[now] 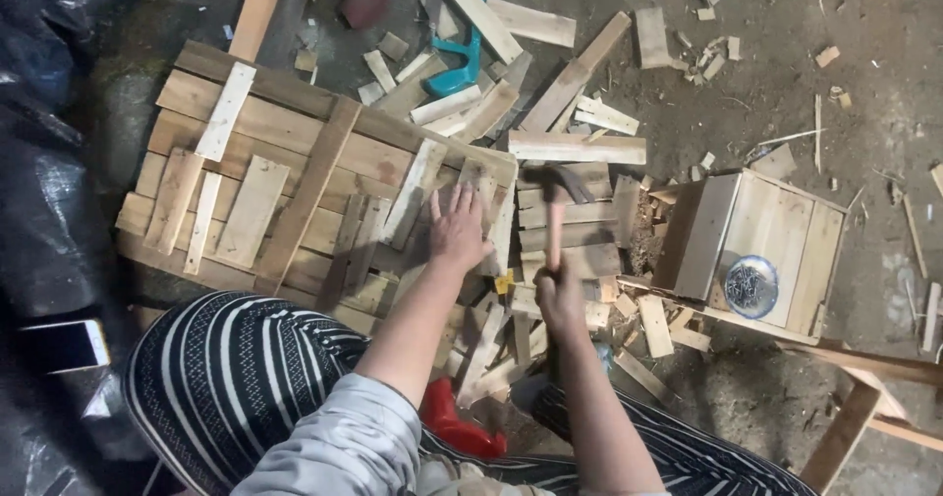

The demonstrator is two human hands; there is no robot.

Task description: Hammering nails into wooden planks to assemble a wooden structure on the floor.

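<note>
We take the slatted wooden panel (295,152) on the ground as our landmark: our left hand (457,229) lies flat with fingers spread, holding nothing, pressing down a short slat (481,196) at the panel's right edge, while our right hand (560,295) is wrapped tight around the handle of a claw hammer (556,196), whose dark head hangs just to the right of that edge, over a stack of short boards (575,226). To do this striking well, we judge that the spread fingers should stay on the panel side of the slat, clear of the hammer's path, the palm should keep the slat from hopping, and the hammer should fall square and short instead of in a wide swing. Further right of the panel stands a small open wooden box (776,246) with a round tin of nails (752,287) in it; beyond the panel's far edge lies a teal-handled saw (462,59) among offcuts, and to its left a phone (59,346) rests on dark plastic sheeting. We cannot make out any nail under the hammer head, which is blurred, nor exactly where the slat meets the panel under our palm. Our striped lap hides the panel's near edge, a red object (457,427) shows only in part, and the timber frame at lower right is cut off.
</note>
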